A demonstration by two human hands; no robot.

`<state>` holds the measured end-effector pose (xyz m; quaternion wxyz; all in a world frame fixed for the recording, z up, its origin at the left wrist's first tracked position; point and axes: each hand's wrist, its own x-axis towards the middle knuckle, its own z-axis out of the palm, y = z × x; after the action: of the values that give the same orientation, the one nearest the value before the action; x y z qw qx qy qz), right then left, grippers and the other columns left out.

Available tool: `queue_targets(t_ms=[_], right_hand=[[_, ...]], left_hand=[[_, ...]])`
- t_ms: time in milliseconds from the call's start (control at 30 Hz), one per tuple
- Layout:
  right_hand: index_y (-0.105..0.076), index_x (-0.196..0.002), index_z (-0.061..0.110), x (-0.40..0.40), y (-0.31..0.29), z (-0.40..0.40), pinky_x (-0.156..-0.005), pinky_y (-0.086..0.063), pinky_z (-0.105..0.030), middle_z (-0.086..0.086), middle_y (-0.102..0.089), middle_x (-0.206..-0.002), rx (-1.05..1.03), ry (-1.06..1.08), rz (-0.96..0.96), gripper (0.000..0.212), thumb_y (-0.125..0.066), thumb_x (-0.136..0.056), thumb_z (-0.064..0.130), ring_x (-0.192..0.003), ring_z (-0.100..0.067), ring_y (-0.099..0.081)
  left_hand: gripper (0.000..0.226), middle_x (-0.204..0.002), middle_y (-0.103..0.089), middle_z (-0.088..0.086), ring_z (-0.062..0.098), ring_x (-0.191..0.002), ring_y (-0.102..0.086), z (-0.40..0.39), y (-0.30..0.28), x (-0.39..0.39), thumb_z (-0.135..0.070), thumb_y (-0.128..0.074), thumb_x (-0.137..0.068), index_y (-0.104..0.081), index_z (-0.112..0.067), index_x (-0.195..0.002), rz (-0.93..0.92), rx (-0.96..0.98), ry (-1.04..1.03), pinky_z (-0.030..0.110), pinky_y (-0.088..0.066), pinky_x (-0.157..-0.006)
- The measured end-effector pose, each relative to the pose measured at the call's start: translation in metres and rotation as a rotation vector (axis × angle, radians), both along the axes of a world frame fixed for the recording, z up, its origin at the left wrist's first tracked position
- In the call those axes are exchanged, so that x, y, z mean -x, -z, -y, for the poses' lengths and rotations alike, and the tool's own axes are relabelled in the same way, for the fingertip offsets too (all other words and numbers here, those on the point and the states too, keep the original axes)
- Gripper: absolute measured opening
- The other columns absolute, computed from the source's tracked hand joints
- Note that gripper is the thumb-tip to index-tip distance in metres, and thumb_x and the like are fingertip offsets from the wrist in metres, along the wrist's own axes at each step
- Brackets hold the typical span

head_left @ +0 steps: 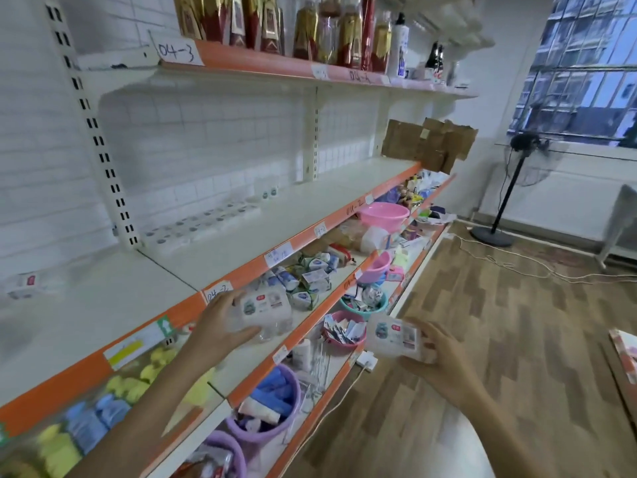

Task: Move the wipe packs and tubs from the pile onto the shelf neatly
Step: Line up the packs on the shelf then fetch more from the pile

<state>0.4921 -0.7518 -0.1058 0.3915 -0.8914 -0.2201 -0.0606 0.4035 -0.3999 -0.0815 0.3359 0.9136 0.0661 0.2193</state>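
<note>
My left hand [220,322] grips a clear wipe pack [263,310] in front of the orange edge of the wide white shelf [241,232]. My right hand [436,357] holds a second clear wipe pack [393,334] lower down, out in the aisle. A row of white wipe tubs [203,224] lines the back of the white shelf against the tiled wall. On the shelf below lies a pile of blue-and-white wipe packs [306,277].
The top shelf carries red and gold bottles [275,25]. Cardboard pieces [431,143] stand at the shelf's far end. Lower shelves hold pink [384,213], purple [272,405] and teal [365,301] tubs of small goods. A standing fan [517,181] and cables occupy the wooden floor to the right.
</note>
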Motion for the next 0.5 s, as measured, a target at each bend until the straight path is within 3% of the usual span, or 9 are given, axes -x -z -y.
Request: queue_targets(t_ms=[100, 267, 400, 500], right_hand=[[-0.052, -0.127, 0.023, -0.037, -0.008, -0.025, -0.079, -0.043, -0.015, 0.016, -0.046, -0.114, -0.017, -0.067, -0.021, 0.068, -0.082, -0.067, 0.014, -0.102, -0.012, -0.053], [-0.048, -0.130, 0.026, -0.109, -0.029, -0.078, -0.092, -0.049, -0.033, 0.014, -0.044, -0.121, -0.008, -0.176, 0.003, 0.071, -0.081, -0.068, 0.019, -0.107, -0.011, -0.050], [-0.046, -0.130, 0.028, -0.172, -0.044, -0.118, -0.079, -0.052, -0.021, 0.013, -0.044, -0.122, 0.010, -0.244, 0.042, 0.071, -0.080, -0.068, 0.018, -0.107, -0.010, -0.051], [-0.045, -0.133, 0.023, -0.221, -0.062, -0.152, -0.086, -0.050, -0.024, 0.011, -0.042, -0.127, 0.091, -0.324, 0.052, 0.073, -0.080, -0.069, 0.017, -0.107, -0.011, -0.050]], left_hand=[[0.057, -0.110, -0.048, -0.006, 0.010, -0.103, -0.046, -0.015, -0.006, -0.023, -0.020, -0.078, -0.072, -0.050, -0.015, -0.122, 0.035, 0.033, -0.064, 0.020, -0.033, -0.080], [0.059, -0.113, -0.047, -0.003, 0.007, -0.103, -0.044, -0.051, -0.012, -0.078, -0.014, -0.078, -0.071, -0.050, -0.012, -0.124, 0.082, 0.041, -0.137, 0.004, -0.033, -0.072], [0.061, -0.115, -0.049, -0.004, 0.006, -0.103, -0.043, -0.088, -0.017, -0.131, -0.022, -0.078, -0.073, -0.049, -0.015, -0.126, 0.114, 0.013, -0.207, 0.013, -0.029, -0.082], [0.062, -0.113, -0.048, -0.006, 0.009, -0.105, -0.046, -0.110, -0.015, -0.158, -0.026, -0.077, -0.073, -0.048, -0.015, -0.127, 0.104, 0.005, -0.255, 0.013, -0.028, -0.083]])
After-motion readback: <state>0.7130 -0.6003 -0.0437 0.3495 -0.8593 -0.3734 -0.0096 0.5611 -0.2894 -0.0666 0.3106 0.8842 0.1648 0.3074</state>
